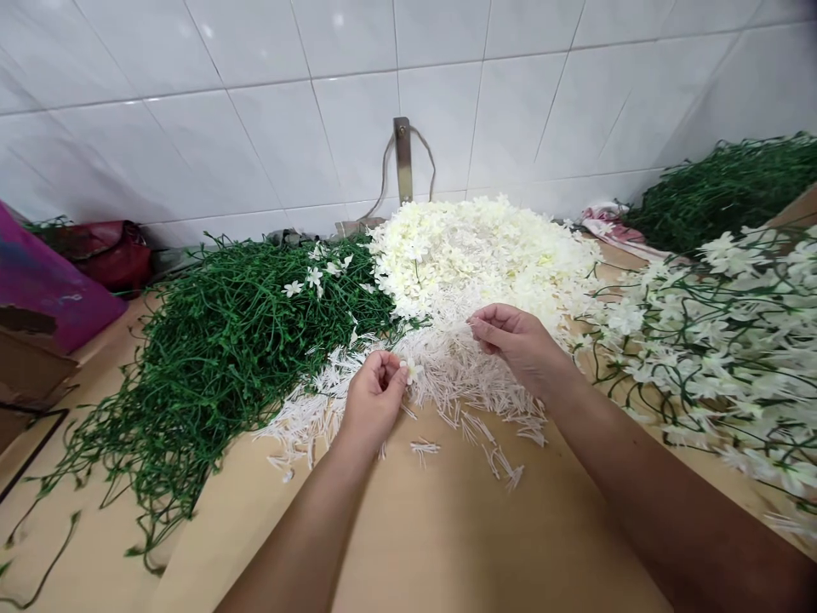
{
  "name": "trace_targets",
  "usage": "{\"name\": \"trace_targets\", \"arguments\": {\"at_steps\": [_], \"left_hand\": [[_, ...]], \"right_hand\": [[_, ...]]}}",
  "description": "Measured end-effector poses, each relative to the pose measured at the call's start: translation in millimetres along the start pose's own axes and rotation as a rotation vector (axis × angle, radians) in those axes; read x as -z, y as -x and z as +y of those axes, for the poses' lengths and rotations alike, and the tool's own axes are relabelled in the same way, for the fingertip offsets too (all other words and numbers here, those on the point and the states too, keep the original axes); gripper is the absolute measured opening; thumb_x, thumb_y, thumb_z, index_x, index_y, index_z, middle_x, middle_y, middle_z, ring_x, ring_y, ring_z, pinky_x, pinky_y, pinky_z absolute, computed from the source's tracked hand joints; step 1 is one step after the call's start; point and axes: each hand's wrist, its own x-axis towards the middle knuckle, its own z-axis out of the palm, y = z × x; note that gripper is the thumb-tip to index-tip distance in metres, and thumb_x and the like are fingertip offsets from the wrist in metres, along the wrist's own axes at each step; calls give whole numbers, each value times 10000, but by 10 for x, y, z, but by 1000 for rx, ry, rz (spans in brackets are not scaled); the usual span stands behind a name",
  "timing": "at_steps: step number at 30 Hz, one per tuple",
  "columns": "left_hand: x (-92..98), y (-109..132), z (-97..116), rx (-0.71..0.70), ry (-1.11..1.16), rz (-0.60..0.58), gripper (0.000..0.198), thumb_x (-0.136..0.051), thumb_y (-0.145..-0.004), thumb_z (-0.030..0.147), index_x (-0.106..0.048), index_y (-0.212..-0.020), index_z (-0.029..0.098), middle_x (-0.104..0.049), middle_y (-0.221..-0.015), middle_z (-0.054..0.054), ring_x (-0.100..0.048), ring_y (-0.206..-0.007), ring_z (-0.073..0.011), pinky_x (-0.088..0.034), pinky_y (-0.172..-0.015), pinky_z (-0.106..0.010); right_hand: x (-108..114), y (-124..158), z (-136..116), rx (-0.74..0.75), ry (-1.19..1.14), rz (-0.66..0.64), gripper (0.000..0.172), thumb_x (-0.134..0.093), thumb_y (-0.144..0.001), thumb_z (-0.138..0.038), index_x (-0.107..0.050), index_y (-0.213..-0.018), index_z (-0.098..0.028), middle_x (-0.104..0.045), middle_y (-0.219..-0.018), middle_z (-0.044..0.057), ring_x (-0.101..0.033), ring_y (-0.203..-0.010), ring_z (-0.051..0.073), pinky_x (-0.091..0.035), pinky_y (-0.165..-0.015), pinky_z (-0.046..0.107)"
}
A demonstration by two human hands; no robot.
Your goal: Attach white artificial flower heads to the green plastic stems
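Between the thumb and fingers of my left hand (375,396) is a small white artificial flower (412,371), its petals facing right. My right hand (516,345) is pinched closed above a heap of thin white plastic sticks (450,370); what its fingertips hold is too small to make out. Behind both hands rises a mound of loose cream-white artificial petals (485,251). A large tangle of green plastic stems (248,328) lies left of my left hand, with a few white blossoms (314,277) on top.
Many white flowers on green stems (734,340) spread at the right. Farther back are more green stems (721,191) and a pinkish cloth (613,230). A metal bracket (402,157) stands against the tiled wall. At left are a red bag (105,255) and purple sheet (48,268).
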Motion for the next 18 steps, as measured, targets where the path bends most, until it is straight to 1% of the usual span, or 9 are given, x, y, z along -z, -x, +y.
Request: {"name": "trace_targets", "arguments": {"at_steps": [3, 7, 10, 12, 14, 17, 18], "left_hand": [[-9, 4, -9, -8, 5, -13, 197, -639, -651, 290, -492, -714, 175, -462, -566, 55, -417, -507, -70, -316, -487, -185], [-25, 10, -17, 0, 1, -23, 195, -641, -653, 288, -492, -715, 178, -457, -551, 61, -410, -498, -67, -313, -481, -181], [-40, 24, -4, 6, 4, -29, 196, -643, -653, 289, -490, -705, 179, -463, -551, 61, -413, -497, -66, -314, -483, -182], [-50, 38, 10, 8, 10, -41, 197, -638, -661, 295, -485, -702, 178, -471, -551, 58, -422, -499, -69, -320, -487, -186], [-60, 53, 24, 14, 19, -50, 197, -628, -674, 300, -477, -706, 177, -477, -548, 56, -436, -500, -72, -332, -493, -191], [-74, 74, 50, 43, 43, -59, 204, -628, -676, 301, -470, -709, 176, -479, -535, 56, -450, -491, -74, -343, -487, -192], [-79, 80, 61, 57, 55, -61, 205, -630, -674, 300, -471, -710, 175, -481, -533, 56, -453, -488, -73, -345, -484, -191]], "right_hand": [[1, -1, -1, -9, -1, 8, 253, -682, -606, -361, -544, -682, -163, -556, -610, -16, -425, -507, 67, -351, -482, 225], [-17, 12, -28, 26, 60, 20, 237, -669, -620, -360, -532, -651, -169, -528, -589, -23, -450, -522, 76, -398, -503, 232], [-68, 54, -43, 11, 46, 16, 221, -643, -653, -351, -513, -653, -172, -579, -636, 6, -480, -534, 85, -417, -499, 236], [-137, 115, -48, 30, 67, -13, 193, -606, -698, -333, -506, -668, -171, -594, -646, 18, -474, -510, 84, -410, -482, 238], [-229, 199, -50, 101, 170, -49, 143, -570, -737, -291, -511, -691, -170, -575, -632, 13, -473, -511, 90, -401, -482, 240], [-361, 328, -42, 287, 426, -94, 42, -535, -757, -199, -528, -723, -174, -553, -635, 6, -495, -563, 108, -405, -524, 245], [-392, 358, -32, 349, 506, -104, 32, -522, -761, -176, -532, -731, -177, -561, -651, 11, -504, -583, 115, -410, -546, 251]]}}
